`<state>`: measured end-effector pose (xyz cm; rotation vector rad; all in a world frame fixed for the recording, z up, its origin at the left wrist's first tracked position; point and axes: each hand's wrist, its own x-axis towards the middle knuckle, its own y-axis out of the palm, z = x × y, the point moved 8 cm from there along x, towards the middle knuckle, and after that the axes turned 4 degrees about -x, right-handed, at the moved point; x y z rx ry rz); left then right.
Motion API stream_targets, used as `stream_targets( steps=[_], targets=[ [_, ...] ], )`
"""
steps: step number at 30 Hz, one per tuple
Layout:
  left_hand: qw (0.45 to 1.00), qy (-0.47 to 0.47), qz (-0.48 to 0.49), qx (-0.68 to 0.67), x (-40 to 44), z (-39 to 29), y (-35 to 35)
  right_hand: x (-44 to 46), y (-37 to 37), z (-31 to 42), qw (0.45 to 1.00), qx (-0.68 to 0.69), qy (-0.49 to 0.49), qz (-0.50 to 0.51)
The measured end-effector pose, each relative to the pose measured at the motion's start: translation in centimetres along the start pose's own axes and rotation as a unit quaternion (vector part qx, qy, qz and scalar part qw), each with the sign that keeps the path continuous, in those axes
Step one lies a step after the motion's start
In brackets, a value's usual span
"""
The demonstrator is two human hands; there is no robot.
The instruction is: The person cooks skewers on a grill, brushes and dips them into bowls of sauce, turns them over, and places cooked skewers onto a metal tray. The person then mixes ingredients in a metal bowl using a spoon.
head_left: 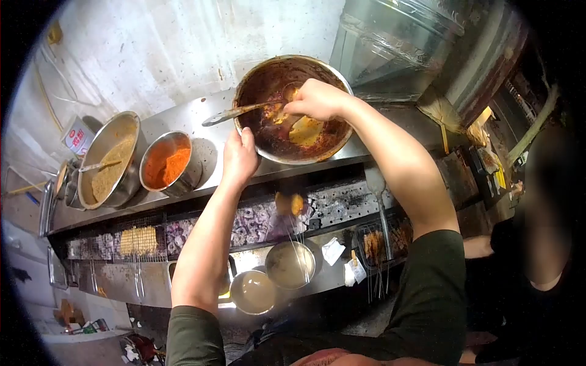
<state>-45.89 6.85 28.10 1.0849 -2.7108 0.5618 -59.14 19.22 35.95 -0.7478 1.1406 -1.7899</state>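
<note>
My left hand (240, 157) grips the near left rim of a large metal mixing bowl (244, 76), thumb on the edge. Dark reddish-brown sauce coats its inside, with a yellowish patch (307, 131) in it. My right hand (321, 100) is inside the bowl with fingers closed; what they hold, if anything, is hidden. A long-handled spoon (232, 114) lies across the left rim, its head end close to my right fingers. Below the bowl, skewers with browned food (296, 204) stand over the charcoal grill (250, 222).
At left stand a metal bowl of tan powder (113, 161) with a spoon and a pot of red powder (174, 165). A wire basket of food (139, 241) sits on the grill. Two pots of cloudy liquid (253, 293) stand nearest me. Another person's arm (479, 247) is at right.
</note>
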Motion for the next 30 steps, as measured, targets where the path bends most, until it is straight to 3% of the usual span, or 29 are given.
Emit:
stream_targets(
  steps=[2,5,7,14,17,18,19,20,21,24,25,26,28,29,30],
  targets=[
    [0.998,0.048,-0.006,0.035,-0.1,-1.2,-0.4,-0.2,-0.1,-1.3,0.999,0.034,0.041,-0.007],
    [0.984,-0.137,0.063,-0.095,-0.1,1.1,0.5,-1.0,-1.3,-2.8,0.988,0.101,0.108,-0.042],
    [0.974,-0.147,0.07,-0.157,0.0,1.3,0.8,-1.4,-2.0,-4.4,0.962,0.222,0.144,-0.067],
    [0.96,-0.181,0.101,-0.189,-0.1,2.3,1.2,-5.6,-6.2,-5.4,0.902,0.359,0.194,-0.14],
    [0.968,-0.177,0.156,-0.085,-2.4,1.1,-0.2,-6.6,-6.4,-7.1,0.909,0.326,0.206,-0.161],
    [0.987,-0.093,0.129,0.026,-3.4,2.4,-1.2,-7.6,-6.5,-6.4,0.885,0.332,0.229,-0.232],
    [0.992,-0.052,0.102,0.053,-6.7,-0.5,-3.8,-7.7,-6.4,-9.1,0.886,0.335,0.204,-0.245],
    [0.983,-0.049,0.174,-0.025,-9.6,0.1,-4.6,-8.3,-5.9,-8.1,0.881,0.399,0.173,-0.186],
    [0.978,-0.029,0.199,-0.061,-12.8,-0.1,-6.6,-10.2,-5.9,-5.3,0.825,0.444,0.213,-0.277],
    [0.968,-0.054,0.243,-0.019,-21.4,3.9,-13.0,-15.1,-5.2,-9.5,0.823,0.456,0.186,-0.283],
    [0.973,-0.057,0.222,0.02,-23.9,5.4,-16.3,-15.9,-4.9,-7.6,0.821,0.469,0.177,-0.273],
    [0.976,-0.134,0.167,0.047,-26.1,7.0,-20.0,-17.4,-3.9,-5.4,0.823,0.447,0.186,-0.297],
    [0.975,-0.157,0.038,0.152,-29.6,10.5,-28.2,-20.4,-1.9,-1.0,0.824,0.402,0.206,-0.342],
    [0.967,-0.177,-0.038,0.18,-31.3,12.5,-32.7,-20.4,-0.7,0.1,0.826,0.416,0.218,-0.31],
    [0.938,-0.254,-0.134,0.192,-32.7,14.1,-37.3,-20.4,-0.5,1.6,0.827,0.413,0.217,-0.313]
  ],
)
